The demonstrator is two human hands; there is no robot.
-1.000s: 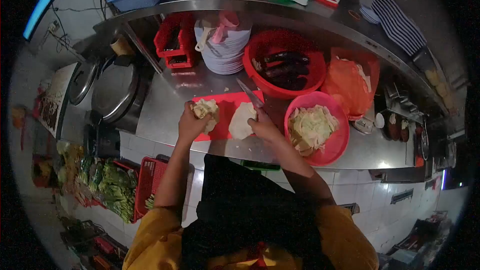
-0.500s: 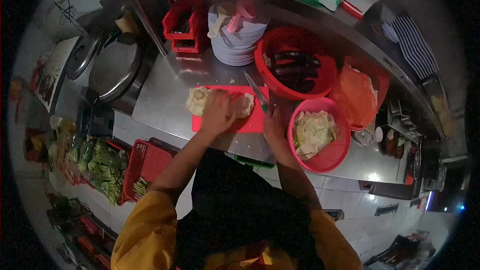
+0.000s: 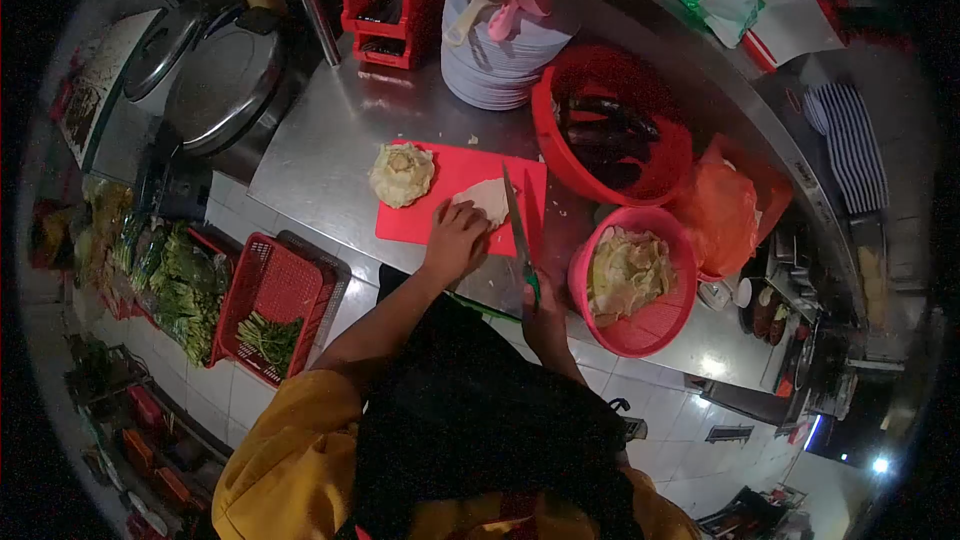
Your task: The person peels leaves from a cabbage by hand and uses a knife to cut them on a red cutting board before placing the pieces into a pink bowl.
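Note:
A red cutting board (image 3: 455,168) lies on the steel counter. At its left end rests a pale cabbage (image 3: 403,175), stem side up. A smaller cabbage piece (image 3: 487,200), with a flat pale face, sits near the board's right half. My left hand (image 3: 456,243) has its curled fingers against the near-left edge of that piece. Close to the counter's front edge, my right hand (image 3: 543,320) grips the green handle of a knife (image 3: 517,225). The blade points away from me, just right of the cabbage piece.
A pink basin (image 3: 685,290) of cut cabbage leaves stands right of my right hand. Behind it are a red basin (image 3: 545,125) with dark eggplants and an orange plastic bag (image 3: 720,215). Stacked plates (image 3: 490,70) and red bins (image 3: 385,15) stand at the back.
My left hand has moved off the gap beside the cabbage to the smaller piece's near edge. The knife has swung more upright in my right hand. The whole view has tilted slightly.

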